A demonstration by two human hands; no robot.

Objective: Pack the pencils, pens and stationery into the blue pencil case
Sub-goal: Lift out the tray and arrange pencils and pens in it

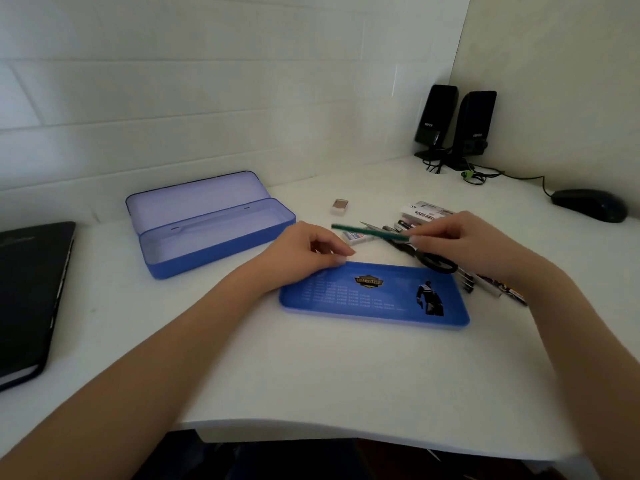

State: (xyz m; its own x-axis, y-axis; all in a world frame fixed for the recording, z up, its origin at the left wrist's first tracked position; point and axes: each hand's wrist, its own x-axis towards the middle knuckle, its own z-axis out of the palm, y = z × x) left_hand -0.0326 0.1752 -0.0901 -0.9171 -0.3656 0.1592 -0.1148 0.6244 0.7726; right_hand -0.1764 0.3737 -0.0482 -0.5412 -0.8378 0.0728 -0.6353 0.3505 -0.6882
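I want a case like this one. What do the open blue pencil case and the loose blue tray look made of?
Pencil case: probably thin painted metal, going by its thin rolled rim, hinge and matte blue outside; plastic is possible. Tray: looks like the same thin sheet, with a printed surface and shallow raised rim.

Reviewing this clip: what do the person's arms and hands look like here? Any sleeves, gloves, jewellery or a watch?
Both forearms are bare up to the frame edge, with no sleeves in view. The left hand and right hand wear no gloves, and no rings, watch or bracelets show. Fingernails look short and unpainted, though the picture is too soft to be sure.
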